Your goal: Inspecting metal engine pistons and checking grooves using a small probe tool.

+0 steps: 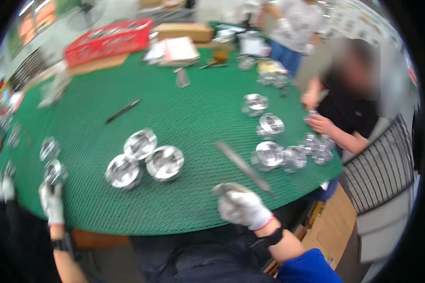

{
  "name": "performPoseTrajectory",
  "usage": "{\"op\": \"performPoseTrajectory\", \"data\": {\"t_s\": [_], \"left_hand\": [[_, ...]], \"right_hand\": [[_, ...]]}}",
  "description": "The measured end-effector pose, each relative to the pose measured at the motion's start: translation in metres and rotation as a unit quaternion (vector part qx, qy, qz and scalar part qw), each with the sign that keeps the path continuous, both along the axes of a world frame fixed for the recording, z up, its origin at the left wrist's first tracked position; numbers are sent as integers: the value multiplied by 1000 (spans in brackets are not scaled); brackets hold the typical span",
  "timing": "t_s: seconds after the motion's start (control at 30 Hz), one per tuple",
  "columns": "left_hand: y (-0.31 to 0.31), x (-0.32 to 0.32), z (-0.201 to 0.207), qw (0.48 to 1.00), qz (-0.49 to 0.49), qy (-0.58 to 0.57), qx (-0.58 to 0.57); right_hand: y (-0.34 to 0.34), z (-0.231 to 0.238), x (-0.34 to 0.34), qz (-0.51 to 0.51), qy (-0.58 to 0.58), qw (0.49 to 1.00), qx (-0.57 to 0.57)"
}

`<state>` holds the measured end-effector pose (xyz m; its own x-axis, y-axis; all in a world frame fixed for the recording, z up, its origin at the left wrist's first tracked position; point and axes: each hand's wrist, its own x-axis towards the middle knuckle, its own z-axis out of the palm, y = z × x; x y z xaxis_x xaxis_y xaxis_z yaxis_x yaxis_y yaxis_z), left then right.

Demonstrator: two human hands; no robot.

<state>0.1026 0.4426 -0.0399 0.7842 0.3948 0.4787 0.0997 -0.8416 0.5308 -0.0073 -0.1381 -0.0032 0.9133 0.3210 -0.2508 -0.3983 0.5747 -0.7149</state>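
My left hand, in a white glove with a red cuff, grips the near edge of a shiny round metal part at the table's left side. Behind that part stands a second metal piece. My right hand, gloved the same way, is curled over the table's near edge; its greyish fingertips are pressed together, and what they hold, if anything, is hidden. Just beyond it lies a flat grey metal strip, perhaps a file or ruler. Three shiny, hollow metal parts stand clustered between my hands.
Several similar metal parts stand on the right of the green-covered table. A dark pen-like tool, papers and a red crate lie farther back. A co-worker sits at right; another gloved hand is far left.
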Motion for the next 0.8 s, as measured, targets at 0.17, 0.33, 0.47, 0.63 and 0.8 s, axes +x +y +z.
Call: {"op": "performPoseTrajectory", "data": {"t_s": [0.17,0.33,0.47,0.63,0.8], "left_hand": [[-105,11,31,934,-213,-98,-268],[-216,-5,68,882,-387,29,267],[-222,7,57,873,-373,4,314],[-225,-7,60,873,-382,0,304],[-247,-65,53,850,-481,-36,214]], "right_hand": [[2,-10,1,-8,-7,996,84],[8,7,1,-84,38,996,-21],[-1,4,0,-21,-29,999,22],[-1,8,-3,-8,-25,1000,11],[3,-2,-5,-24,-25,999,35]]}}
